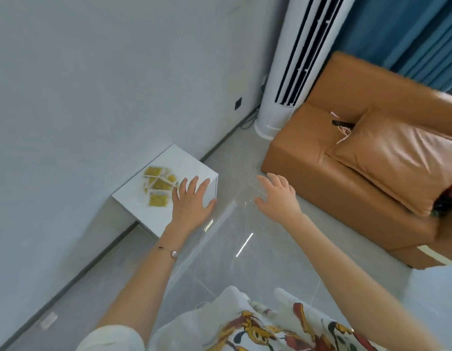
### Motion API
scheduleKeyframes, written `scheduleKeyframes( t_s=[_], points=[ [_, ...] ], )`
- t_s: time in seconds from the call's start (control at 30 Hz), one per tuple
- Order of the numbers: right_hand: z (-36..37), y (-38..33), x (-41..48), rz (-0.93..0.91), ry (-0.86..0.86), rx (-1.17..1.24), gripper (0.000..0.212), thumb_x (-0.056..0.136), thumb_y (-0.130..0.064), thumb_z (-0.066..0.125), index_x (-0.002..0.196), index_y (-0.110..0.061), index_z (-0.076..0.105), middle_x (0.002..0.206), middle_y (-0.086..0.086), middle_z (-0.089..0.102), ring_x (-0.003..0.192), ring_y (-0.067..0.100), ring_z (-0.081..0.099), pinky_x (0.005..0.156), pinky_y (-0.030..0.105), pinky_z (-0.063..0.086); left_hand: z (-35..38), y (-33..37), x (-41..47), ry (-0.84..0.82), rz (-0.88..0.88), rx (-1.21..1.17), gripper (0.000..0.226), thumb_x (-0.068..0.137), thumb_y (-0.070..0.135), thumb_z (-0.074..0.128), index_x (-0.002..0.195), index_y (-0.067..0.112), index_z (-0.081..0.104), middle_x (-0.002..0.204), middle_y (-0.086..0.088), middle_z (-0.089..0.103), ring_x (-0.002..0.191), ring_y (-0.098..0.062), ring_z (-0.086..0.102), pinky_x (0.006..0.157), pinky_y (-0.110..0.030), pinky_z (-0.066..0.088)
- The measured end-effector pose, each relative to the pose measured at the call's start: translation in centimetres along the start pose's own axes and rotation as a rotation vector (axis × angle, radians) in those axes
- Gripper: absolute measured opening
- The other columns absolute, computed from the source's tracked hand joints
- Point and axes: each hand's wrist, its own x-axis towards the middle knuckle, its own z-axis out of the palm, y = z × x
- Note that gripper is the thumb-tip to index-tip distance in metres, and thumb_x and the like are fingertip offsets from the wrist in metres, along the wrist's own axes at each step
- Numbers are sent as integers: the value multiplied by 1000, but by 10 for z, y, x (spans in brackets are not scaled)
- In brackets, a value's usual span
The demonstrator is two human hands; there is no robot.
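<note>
A white box-shaped stand (133, 198) sits on the floor against the grey wall. Several yellow-green packets in clear wrap (157, 186) lie in a loose heap on its top. My left hand (192, 198) reaches over the near right corner of the top with its fingers straight and spread, just right of the packets and holding nothing. My right hand (276, 195) hovers open over the floor between the stand and the sofa, fingers relaxed. A thin bracelet circles my left wrist.
An orange leather sofa (321, 173) with a loose cushion (397, 158) fills the right side. A tall white air conditioner (288, 72) stands in the corner, blue curtain (409, 34) behind it. Glossy grey floor tiles (232, 262) lie between stand and sofa.
</note>
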Motion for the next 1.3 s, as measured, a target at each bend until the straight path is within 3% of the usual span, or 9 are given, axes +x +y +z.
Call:
scheduleKeyframes(
  t_s=[0.4, 0.57, 0.7, 0.8, 0.97, 1.13, 1.3],
  points=[
    [3, -59, 174, -277, -141, -31, 62, 92, -37, 52, 148, -26, 28, 151, 6, 31, 141, 29, 22, 112, 42, 23, -2, -78, 66, 42, -373, 1, 63, 95, 57, 36, 151, 33, 20, 160, -1, 18, 148, -29, 5, 117, -51, 5],
    [23, -99, 240, -341, -178, -30, 59, 93, -38, 52, 146, -25, 30, 150, 5, 32, 138, 28, 27, 109, 41, 28, 0, -127, 99, 52, -459, -45, 89, 73, 71, 6, 150, 32, 26, 160, -2, 19, 147, -31, 8, 116, -52, 7],
    [38, -124, 283, -358, -226, -16, 61, 93, -38, 51, 149, -25, 28, 150, 3, 32, 138, 27, 27, 110, 41, 27, -1, -159, 129, -11, -539, -81, 67, 93, 61, 32, 152, 32, 20, 161, -1, 12, 148, -28, 2, 118, -50, 3],
    [53, -134, 307, -355, -274, -19, 60, 94, -39, 50, 148, -25, 28, 149, 3, 33, 136, 27, 29, 109, 43, 30, 1, -175, 141, 2, -580, -110, 69, 91, 62, 32, 151, 31, 22, 161, -2, 14, 148, -29, 5, 117, -49, 5],
    [115, -160, 359, -363, -443, 12, 58, 94, -39, 51, 147, -25, 31, 150, 4, 34, 135, 28, 31, 108, 43, 33, 43, -210, 159, -45, -747, -249, 63, 96, 51, 42, 151, 29, 22, 160, -3, 17, 147, -29, 9, 118, -45, 10],
    [230, -186, 425, -423, -559, 47, 58, 95, -40, 52, 146, -23, 32, 150, 5, 34, 135, 28, 32, 107, 45, 34, 142, -261, 197, -113, -844, -396, 70, 93, 43, 53, 152, 28, 18, 160, -3, 17, 147, -28, 11, 116, -45, 17],
    [355, -200, 499, -453, -582, 86, 69, 93, -52, 49, 151, -22, 23, 154, 1, 30, 141, 26, 25, 111, 43, 29, 253, -302, 244, -22, -943, -549, 85, 87, 40, 65, 153, 25, 13, 161, -5, 9, 149, -26, 3, 115, -49, 17]
  ],
)
